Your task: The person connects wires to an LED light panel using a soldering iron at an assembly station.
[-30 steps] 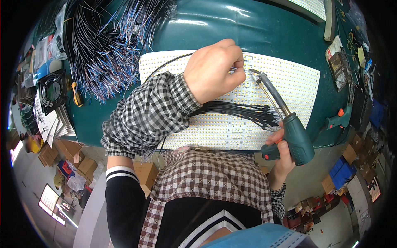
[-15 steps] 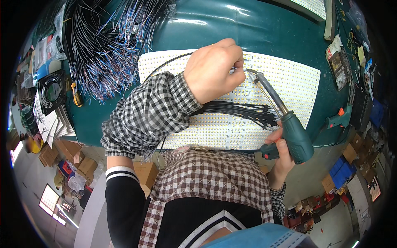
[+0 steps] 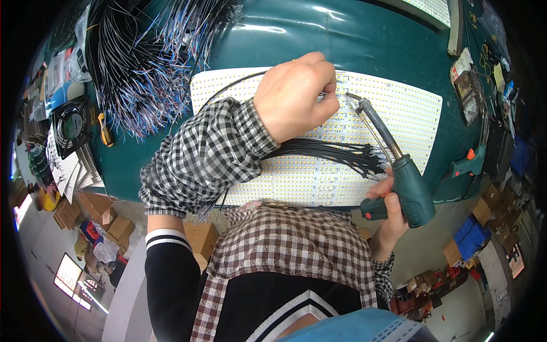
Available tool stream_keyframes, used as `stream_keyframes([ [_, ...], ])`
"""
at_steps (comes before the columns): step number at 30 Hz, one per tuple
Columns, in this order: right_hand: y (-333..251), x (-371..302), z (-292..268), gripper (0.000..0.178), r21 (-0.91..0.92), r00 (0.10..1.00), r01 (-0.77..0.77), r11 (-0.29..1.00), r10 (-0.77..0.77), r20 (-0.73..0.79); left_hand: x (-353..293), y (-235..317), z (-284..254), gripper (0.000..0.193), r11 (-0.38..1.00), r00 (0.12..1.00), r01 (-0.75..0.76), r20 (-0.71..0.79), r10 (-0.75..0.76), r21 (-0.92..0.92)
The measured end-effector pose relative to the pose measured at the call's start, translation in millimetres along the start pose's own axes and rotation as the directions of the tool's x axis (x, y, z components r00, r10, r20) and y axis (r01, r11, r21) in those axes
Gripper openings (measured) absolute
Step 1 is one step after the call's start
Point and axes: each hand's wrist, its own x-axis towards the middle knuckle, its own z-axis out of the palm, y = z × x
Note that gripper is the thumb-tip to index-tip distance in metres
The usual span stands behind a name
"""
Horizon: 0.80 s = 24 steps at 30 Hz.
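A white LED board (image 3: 399, 108) with rows of small yellowish chips lies on the green table. Over its upper middle, my left hand (image 3: 299, 97) is closed in a pinch on a black cable (image 3: 231, 85), which trails off to the left. Its fingertips and the cable's end are mostly hidden. My right hand (image 3: 390, 216) grips a green soldering gun (image 3: 413, 191) by its handle. The gun's tip is at the board, just right of my left fingers; whether it touches cannot be told. Several black cables (image 3: 325, 149) lie bundled across the board below my left hand.
A large heap of black cables with blue and white stripped ends (image 3: 137, 74) covers the upper left. Nearby are a yellow screwdriver (image 3: 105, 131) and a black fan (image 3: 71, 126). Another green tool with a red trigger (image 3: 468, 162) sits at the table's right edge.
The soldering gun and my right hand have shifted slightly to the right, taking the tip a little farther from my left fingers. My left hand is almost unmoved.
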Motion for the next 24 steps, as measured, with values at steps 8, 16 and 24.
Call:
stream_keyframes([
  [8,2,0,-2,0.042,0.036,1.000,0.004,0.999,-0.004,-0.006,-2,-3,-5,0.008,1.000,0.999,-0.002,0.039,0.003,-0.026],
  [16,4,3,-3,0.050,0.017,0.996,0.088,0.996,-0.087,-0.031,-2,-7,-8,0.008,0.981,0.994,-0.080,0.061,0.092,-0.174],
  [24,7,2,-6,0.049,-0.043,0.992,0.123,0.991,-0.124,-0.015,0,-1,2,0.009,0.999,1.000,-0.002,-0.011,0.002,-0.053],
])
